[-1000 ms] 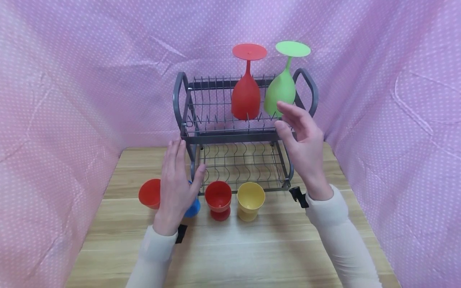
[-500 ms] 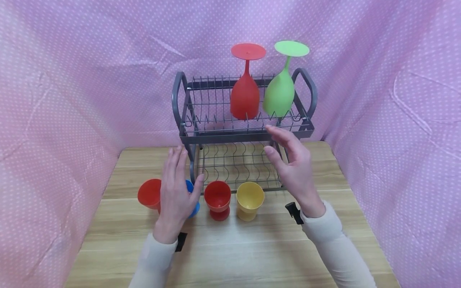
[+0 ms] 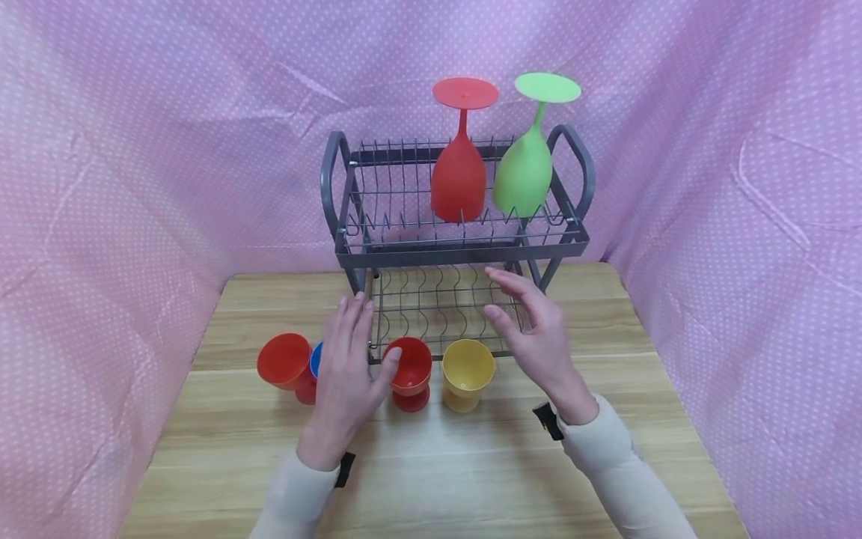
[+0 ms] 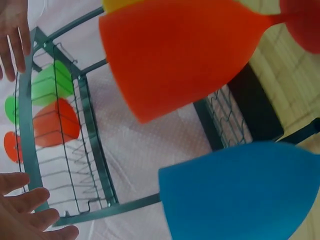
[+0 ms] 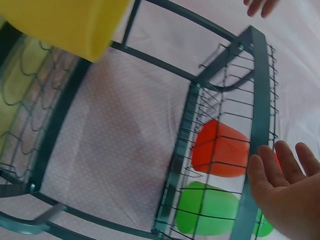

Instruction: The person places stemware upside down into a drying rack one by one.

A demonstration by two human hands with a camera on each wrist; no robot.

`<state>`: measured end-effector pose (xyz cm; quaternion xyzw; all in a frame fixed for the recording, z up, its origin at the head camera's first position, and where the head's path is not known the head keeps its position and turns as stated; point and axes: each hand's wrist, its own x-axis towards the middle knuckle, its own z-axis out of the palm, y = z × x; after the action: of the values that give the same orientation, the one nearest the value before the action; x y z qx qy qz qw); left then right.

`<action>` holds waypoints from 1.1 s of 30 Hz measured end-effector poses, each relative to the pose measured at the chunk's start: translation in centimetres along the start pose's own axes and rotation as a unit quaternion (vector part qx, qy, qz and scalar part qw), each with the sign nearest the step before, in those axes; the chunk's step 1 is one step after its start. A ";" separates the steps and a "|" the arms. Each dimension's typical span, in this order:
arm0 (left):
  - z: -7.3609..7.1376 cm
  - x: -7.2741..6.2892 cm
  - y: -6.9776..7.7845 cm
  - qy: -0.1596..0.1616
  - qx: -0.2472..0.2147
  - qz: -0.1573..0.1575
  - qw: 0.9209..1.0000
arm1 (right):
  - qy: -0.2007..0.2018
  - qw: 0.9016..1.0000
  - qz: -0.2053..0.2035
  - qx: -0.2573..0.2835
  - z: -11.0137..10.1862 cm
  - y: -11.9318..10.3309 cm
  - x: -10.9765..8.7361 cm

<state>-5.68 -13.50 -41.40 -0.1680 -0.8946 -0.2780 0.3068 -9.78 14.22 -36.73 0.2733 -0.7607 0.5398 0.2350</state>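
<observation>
My left hand (image 3: 346, 382) hovers palm down with fingers extended, hiding most of the blue goblet (image 4: 240, 190). Its thumb overlaps the rim of a red goblet (image 3: 407, 363) in the head view. My right hand (image 3: 539, 337) holds nothing; its fingers are loosely bent in front of the dish rack's lower tier, to the right of the yellow goblet (image 3: 468, 367). Another red goblet (image 3: 283, 361) stands left of the blue one. On the rack's upper tier, a red wine glass (image 3: 459, 180) and a green wine glass (image 3: 524, 176) rest upside down.
The two-tier dark metal dish rack (image 3: 417, 259) stands at the back of the wooden table (image 3: 458, 479). Its lower wire tier (image 3: 438, 299) lies behind the row of goblets. A pink dotted cloth (image 3: 168, 150) surrounds the table on the back and sides.
My right hand has come down and left, away from the green wine glass. My left hand has shifted right and nearer, uncovering more of the leftmost red goblet.
</observation>
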 end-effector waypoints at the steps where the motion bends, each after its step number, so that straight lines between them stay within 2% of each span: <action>1: 0.1 -0.2 0.1 -0.007 0.002 0.001 1.000 | -0.007 1.000 0.002 -0.006 0.1 0.2 -0.3; 6: 0.7 -0.8 0.4 -0.040 0.009 0.000 0.999 | -0.041 0.998 0.012 -0.049 0.3 1.2 -1.6; 11: 1.1 -1.3 0.6 -0.080 0.010 -0.008 0.997 | -0.073 0.993 0.053 -0.071 0.6 1.7 -2.9; 22: 1.9 -2.3 0.8 -0.149 0.026 -0.030 0.988 | -0.098 0.987 0.109 -0.070 0.8 3.2 -5.2; 33: 2.2 -2.7 0.6 -0.178 0.034 -0.042 0.983 | -0.114 0.984 0.121 -0.070 0.5 4.8 -6.9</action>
<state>-4.33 -12.05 -44.35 -0.1665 -0.9501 -0.2261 0.1360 -7.95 16.12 -44.70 0.2221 -0.8458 0.4751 0.0979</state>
